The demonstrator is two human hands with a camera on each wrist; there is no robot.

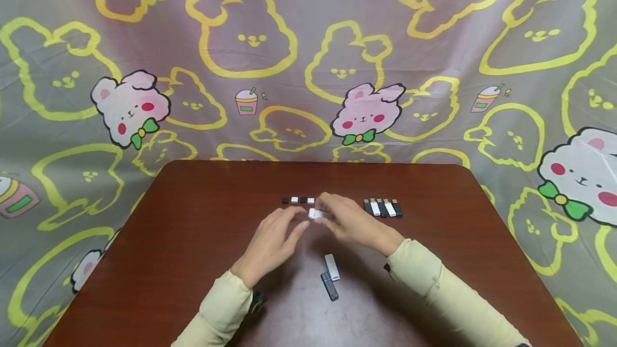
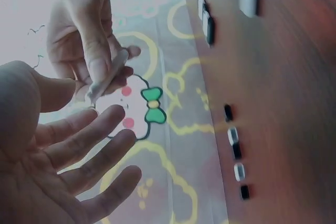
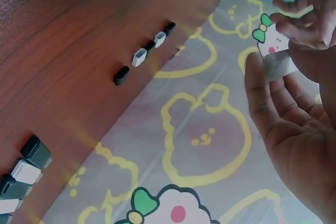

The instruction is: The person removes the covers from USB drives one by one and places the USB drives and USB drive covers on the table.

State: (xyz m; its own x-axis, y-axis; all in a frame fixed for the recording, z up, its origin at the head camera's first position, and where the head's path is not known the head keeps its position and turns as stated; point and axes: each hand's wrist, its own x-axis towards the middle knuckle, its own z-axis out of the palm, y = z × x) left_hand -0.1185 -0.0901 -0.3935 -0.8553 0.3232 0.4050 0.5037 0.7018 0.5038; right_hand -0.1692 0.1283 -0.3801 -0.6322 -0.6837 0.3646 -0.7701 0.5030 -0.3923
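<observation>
Between thumb and fingers, my right hand (image 1: pixel 354 222) pinches a white USB flash drive (image 2: pixel 111 77), held above the table. In the right wrist view, part of that drive (image 3: pixel 279 65) shows between the thumb and the fingers. My left hand (image 1: pixel 273 238) is just to the left of the drive's end, fingers spread and holding nothing. Its thumb and index finger lie close around that end in the left wrist view. Beyond the hands runs a short row of black and white USB caps (image 1: pixel 294 200), partly hidden by the right hand.
Right of the hands, several uncapped black and white flash drives (image 1: pixel 383 208) lie side by side. Nearer me, a white flash drive (image 1: pixel 332 267) and a dark flash drive (image 1: pixel 330 286) lie close together on the brown table (image 1: pixel 202 261). A patterned curtain (image 1: pixel 289 31) hangs behind.
</observation>
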